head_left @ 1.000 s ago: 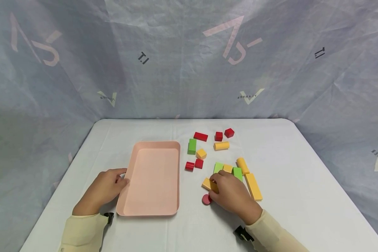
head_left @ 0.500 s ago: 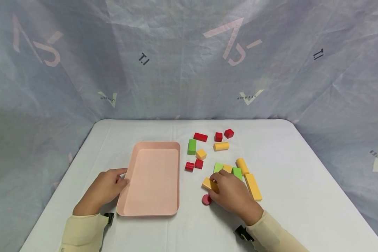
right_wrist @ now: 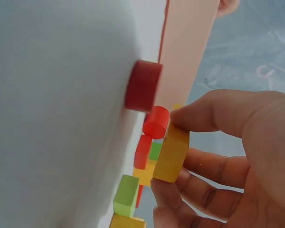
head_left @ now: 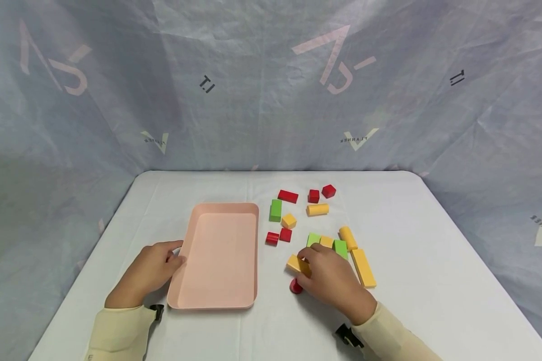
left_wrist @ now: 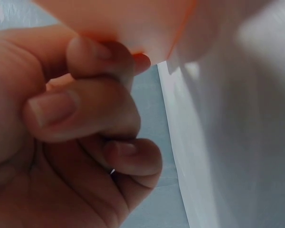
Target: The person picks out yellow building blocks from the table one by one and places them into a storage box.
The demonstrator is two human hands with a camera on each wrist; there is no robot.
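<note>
A shallow pink tray [head_left: 221, 306] lies on the white table left of centre. My left hand [head_left: 145, 273] holds its left rim, with fingers curled under the tray's edge in the left wrist view. My right hand [head_left: 331, 278] pinches a yellow rectangular block [right_wrist: 172, 154] between thumb and fingertips, just above the table. Close by the thumb, a short red cylinder [right_wrist: 143, 86] stands on the table. Beyond the right hand are a light green block [head_left: 313, 239], a yellow block [head_left: 326, 241] and a green block [head_left: 341, 248], partly hidden by the hand.
A long yellow block [head_left: 363, 268] and a yellow cylinder [head_left: 348, 238] lie right of the hand. Farther back are a red cylinder [head_left: 272, 238], a yellow cube [head_left: 289, 221], a green block [head_left: 275, 210], a red bar [head_left: 288, 196] and several other blocks. Grey cloth [head_left: 262, 100] hangs behind.
The right hand has shifted slightly left with the yellow block, which looks a little raised. The left hand and tray have stayed where they were.
</note>
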